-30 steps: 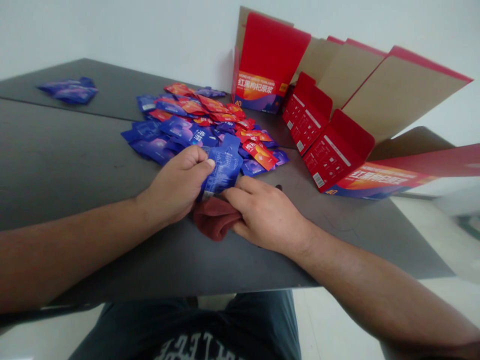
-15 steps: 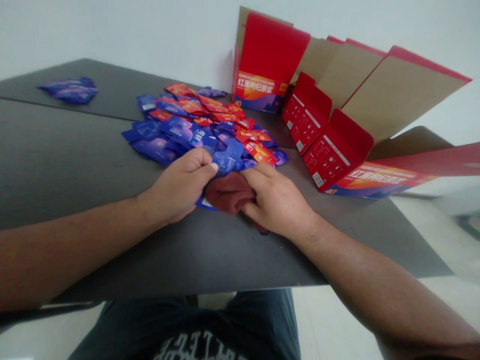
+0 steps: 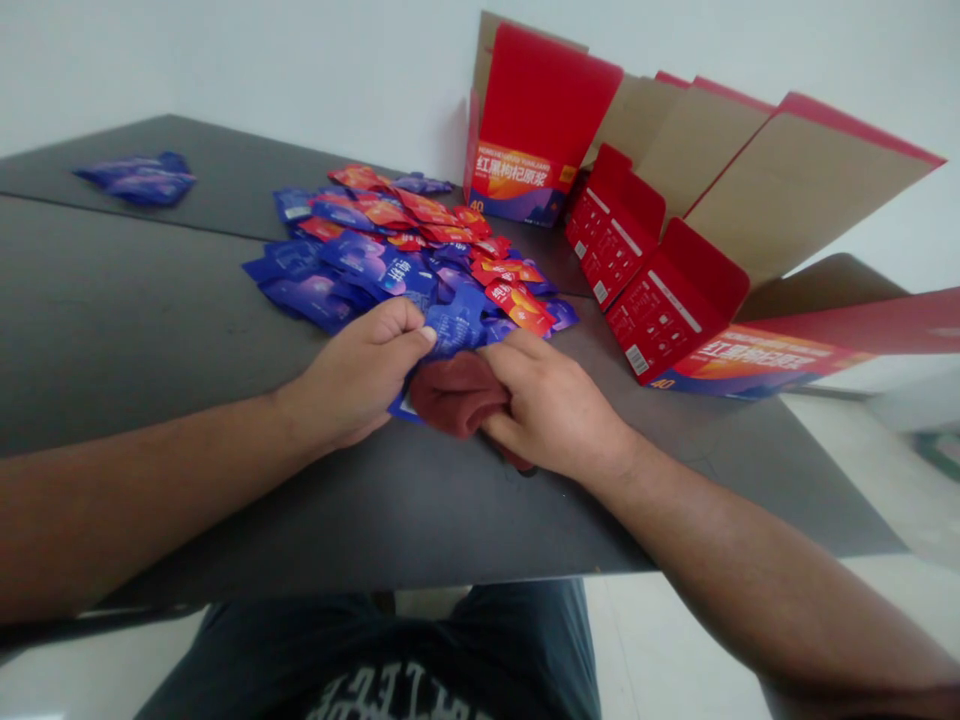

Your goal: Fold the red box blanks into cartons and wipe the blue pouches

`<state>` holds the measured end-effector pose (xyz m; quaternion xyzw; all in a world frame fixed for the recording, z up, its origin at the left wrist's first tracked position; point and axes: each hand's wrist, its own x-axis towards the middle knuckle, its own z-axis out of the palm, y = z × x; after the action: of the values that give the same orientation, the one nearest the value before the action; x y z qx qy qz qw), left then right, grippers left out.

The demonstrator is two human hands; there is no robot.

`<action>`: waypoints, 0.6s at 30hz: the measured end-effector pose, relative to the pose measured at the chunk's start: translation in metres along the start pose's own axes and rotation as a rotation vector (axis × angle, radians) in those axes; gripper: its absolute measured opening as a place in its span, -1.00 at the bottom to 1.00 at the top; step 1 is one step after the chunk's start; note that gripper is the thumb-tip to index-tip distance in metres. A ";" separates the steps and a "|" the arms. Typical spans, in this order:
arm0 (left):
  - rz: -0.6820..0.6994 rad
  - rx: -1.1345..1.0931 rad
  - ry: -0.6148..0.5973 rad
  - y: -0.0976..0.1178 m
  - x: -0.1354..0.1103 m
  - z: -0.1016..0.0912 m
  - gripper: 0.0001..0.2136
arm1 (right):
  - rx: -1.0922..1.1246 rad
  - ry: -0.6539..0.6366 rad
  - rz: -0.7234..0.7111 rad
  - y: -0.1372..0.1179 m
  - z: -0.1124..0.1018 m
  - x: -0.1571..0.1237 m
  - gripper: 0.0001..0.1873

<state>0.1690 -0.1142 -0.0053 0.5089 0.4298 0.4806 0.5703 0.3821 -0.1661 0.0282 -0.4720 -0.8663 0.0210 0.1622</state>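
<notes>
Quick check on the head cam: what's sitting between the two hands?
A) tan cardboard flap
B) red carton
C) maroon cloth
C. The maroon cloth lies bunched between the left hand and the right hand, touching the right hand.

Two hands (image 3: 352, 375), one maroon cloth (image 3: 457, 393), one opened carton (image 3: 675, 290), dozens of sachets (image 3: 375, 258).
</notes>
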 end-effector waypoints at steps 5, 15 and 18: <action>-0.030 -0.059 0.023 0.007 -0.003 0.005 -0.81 | -0.036 -0.041 -0.031 -0.009 0.001 -0.001 -0.78; -0.104 -0.096 0.078 0.014 -0.004 0.010 -0.82 | -0.094 -0.065 -0.054 -0.019 0.002 0.000 -0.77; -0.132 -0.127 0.069 0.014 -0.004 0.010 -0.81 | -0.101 -0.037 -0.015 -0.018 0.003 0.001 -0.79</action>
<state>0.1769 -0.1195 0.0099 0.4256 0.4503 0.4856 0.6167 0.3658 -0.1748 0.0287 -0.4726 -0.8727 -0.0151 0.1222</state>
